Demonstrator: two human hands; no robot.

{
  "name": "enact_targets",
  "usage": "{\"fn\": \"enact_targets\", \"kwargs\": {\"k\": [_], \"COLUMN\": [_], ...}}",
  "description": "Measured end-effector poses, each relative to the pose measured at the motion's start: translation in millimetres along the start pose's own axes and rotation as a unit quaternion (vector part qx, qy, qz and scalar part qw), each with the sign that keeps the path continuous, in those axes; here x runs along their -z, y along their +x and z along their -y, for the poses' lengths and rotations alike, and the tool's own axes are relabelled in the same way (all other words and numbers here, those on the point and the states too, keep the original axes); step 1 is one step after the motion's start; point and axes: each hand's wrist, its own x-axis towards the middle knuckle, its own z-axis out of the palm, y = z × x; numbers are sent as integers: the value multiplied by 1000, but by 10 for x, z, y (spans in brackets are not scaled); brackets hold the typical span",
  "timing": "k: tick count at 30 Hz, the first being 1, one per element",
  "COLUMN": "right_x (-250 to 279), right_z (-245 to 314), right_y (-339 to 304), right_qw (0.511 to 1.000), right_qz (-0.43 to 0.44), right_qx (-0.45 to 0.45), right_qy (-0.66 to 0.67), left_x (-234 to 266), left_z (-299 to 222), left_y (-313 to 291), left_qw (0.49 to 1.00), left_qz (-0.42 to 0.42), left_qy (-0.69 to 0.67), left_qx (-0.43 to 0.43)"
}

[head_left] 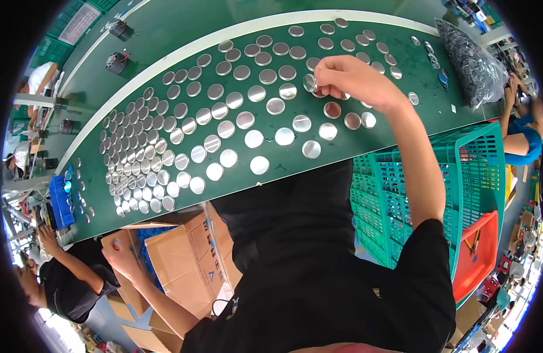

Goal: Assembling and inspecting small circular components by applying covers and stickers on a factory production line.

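Observation:
Over the right half of the green table (224,182), my right hand (349,81) pinches a round silver metal disc (310,83) between thumb and fingers, its edge tilted up. Many like discs lie around and below that hand, among them a reddish-looking disc (332,110) and a bright disc (311,149) by the near edge. Tightly set rows of discs (143,153) cover the left part. Down at the left, my left hand (121,257) is beside an opened cardboard box (183,253), its fingers curled in. What they hold, if anything, is hidden.
Stacked green plastic crates (401,182) with a red tray (476,253) stand at my right. A grey plastic bag (472,65) lies at the table's right end. A blue bin (61,202) sits at its left end, near a co-worker in black (74,282).

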Motion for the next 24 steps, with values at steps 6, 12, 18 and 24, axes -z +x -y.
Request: {"fn": "enact_targets", "kwargs": {"k": [6,12,18,24], "right_x": [-44,11,247,942], "right_z": [202,117,32,-754], "right_y": [291,263,-34,-414], "right_qw": [994,981,968,749], "right_qz": [61,12,-177,-510], "right_qx": [-72,-62,114,-67], "right_qy": [-61,-182,-136,-418], "left_x": [-558,-747,-1120,-549], "left_z": [1513,1513,1931,1165], "left_y": [-535,-648,-391,-362], "left_qw": [993,992,980,950], "left_qz": [89,103,190,306], "left_qy": [38,30,21,33], "left_qx": [63,70,-62,55]}}
